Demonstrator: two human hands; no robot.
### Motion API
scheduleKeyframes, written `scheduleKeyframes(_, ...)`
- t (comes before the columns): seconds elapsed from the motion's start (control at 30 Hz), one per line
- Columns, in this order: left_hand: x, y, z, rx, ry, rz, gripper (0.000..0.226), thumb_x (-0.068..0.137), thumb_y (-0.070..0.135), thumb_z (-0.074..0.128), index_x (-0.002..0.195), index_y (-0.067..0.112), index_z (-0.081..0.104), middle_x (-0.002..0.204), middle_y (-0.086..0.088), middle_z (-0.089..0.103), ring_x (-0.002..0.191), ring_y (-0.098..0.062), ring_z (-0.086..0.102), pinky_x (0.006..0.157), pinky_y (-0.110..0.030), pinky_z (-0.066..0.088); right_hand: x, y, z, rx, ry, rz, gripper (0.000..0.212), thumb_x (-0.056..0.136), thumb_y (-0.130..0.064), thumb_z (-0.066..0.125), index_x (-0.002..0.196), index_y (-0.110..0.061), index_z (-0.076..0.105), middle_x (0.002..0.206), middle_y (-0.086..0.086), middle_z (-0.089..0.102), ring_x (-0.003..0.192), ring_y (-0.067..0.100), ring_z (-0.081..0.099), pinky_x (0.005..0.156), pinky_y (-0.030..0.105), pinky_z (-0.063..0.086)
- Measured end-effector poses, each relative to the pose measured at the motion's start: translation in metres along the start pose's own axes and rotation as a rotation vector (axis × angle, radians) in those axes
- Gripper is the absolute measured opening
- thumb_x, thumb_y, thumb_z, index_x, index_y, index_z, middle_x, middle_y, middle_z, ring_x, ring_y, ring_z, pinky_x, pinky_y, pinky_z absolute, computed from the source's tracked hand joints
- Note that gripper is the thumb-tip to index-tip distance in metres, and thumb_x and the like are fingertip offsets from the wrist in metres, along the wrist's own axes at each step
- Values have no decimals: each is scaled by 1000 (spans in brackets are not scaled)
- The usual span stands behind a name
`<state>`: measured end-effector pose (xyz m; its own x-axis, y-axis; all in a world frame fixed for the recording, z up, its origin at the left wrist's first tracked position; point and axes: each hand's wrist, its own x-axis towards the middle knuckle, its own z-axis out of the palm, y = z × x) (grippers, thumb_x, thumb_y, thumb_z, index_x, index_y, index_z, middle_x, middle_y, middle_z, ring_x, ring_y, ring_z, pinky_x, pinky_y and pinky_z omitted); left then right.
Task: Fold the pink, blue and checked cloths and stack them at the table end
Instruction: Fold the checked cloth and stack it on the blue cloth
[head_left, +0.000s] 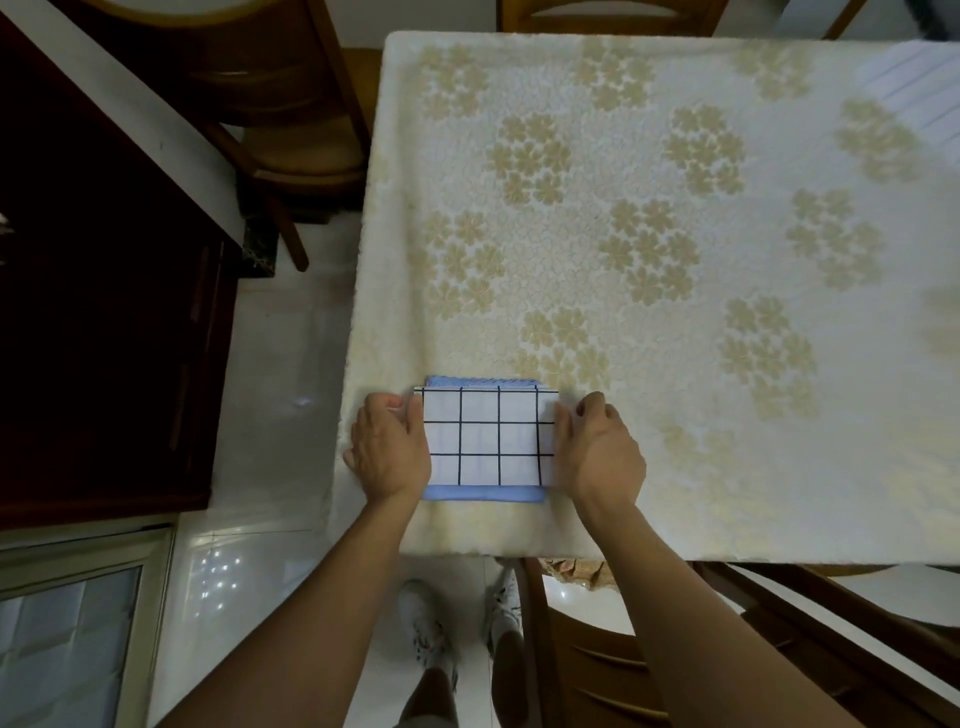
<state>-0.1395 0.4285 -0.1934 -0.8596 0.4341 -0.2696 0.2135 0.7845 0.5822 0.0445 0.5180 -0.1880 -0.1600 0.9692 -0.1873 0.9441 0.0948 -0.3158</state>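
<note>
Left hand (390, 448) and right hand (597, 447) bracket the stack, fingers curled round the side edges of the checked cloth (485, 435), gripping it on top of the blue cloth (483, 493). Pink can't be seen, perhaps underneath. The pile sits at the near left end of the worktop (675, 260). This looks like the final squaring-up; next comes a gentle release without dragging the layers askew.
</note>
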Motion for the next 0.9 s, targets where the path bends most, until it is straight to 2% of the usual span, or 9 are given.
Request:
scheduleKeyframes(0.13, -6, 23, -21, -46, -5, 159, 29, 99, 38, 51, 116, 16, 57, 117, -5, 57, 113, -27, 53, 101, -46, 38, 9, 5, -30, 71, 151, -54, 32, 99, -34, 55, 109, -5, 59, 101, 16, 60, 86, 37, 58, 58, 34, 35)
scheduleKeyframes(0.2, -9, 40, -32, -118, -5, 247, 34, 98, 40, 52, 124, 18, 57, 124, -5, 56, 116, -27, 53, 100, -52, 43, 15, 4, -50, 91, 200, -81, 30, 97, -30, 58, 110, -4, 61, 100, 18, 62, 87, 39, 59, 61, 37, 40)
scheduleKeyframes(0.33, -16, 83, -59, -178, -11, 405, 48, 98, 48, 48, 135, 19, 53, 137, -3, 53, 125, -24, 50, 103, -53, 43, 21, 1, -91, 109, 282, -172, 37, 94, -34, 57, 118, -7, 65, 108, 17, 67, 94, 38, 62, 74, 43, 48)
scheduleKeyframes(0.4, -22, 106, -76, -124, 9, 555, 61, 92, 57, 42, 138, 18, 52, 140, -2, 53, 127, -24, 50, 104, -52, 43, 23, -2, -115, 130, 319, -220, 47, 92, -41, 51, 123, -8, 64, 117, 15, 67, 106, 36, 62, 89, 46, 50)
scheduleKeyframes(0.5, -30, 137, -98, 8, 57, 773, 67, 88, 59, 39, 141, 20, 50, 146, -1, 51, 133, -22, 45, 109, -52, 37, 19, -9, -153, 115, 391, -281, 58, 90, -49, 45, 131, -10, 62, 134, 15, 61, 127, 34, 53, 108, 54, 40)
scheduleKeyframes(0.57, -38, 155, -112, 100, 93, 886, 68, 88, 61, 37, 143, 23, 48, 150, 1, 46, 139, -21, 40, 114, -52, 30, 10, -14, -179, 72, 422, -288, 63, 89, -53, 42, 138, -16, 58, 144, 12, 54, 139, 33, 43, 115, 56, 28)
scheduleKeyframes(0.73, -62, 182, -141, 174, 117, 1082, 69, 88, 62, 37, 147, 28, 43, 156, 4, 38, 146, -18, 29, 120, -47, 12, -23, -16, -227, -40, 497, -261, 68, 90, -60, 35, 150, -28, 43, 157, 5, 40, 149, 27, 27, 119, 57, 19)
scheduleKeyframes(0.9, -81, 186, -157, 250, 67, 1224, 73, 87, 66, 35, 151, 31, 34, 158, 5, 34, 147, -18, 27, 121, -46, 11, -73, -10, -248, -59, 549, -170, 72, 89, -62, 35, 153, -29, 38, 160, 5, 34, 151, 27, 22, 122, 53, 12)
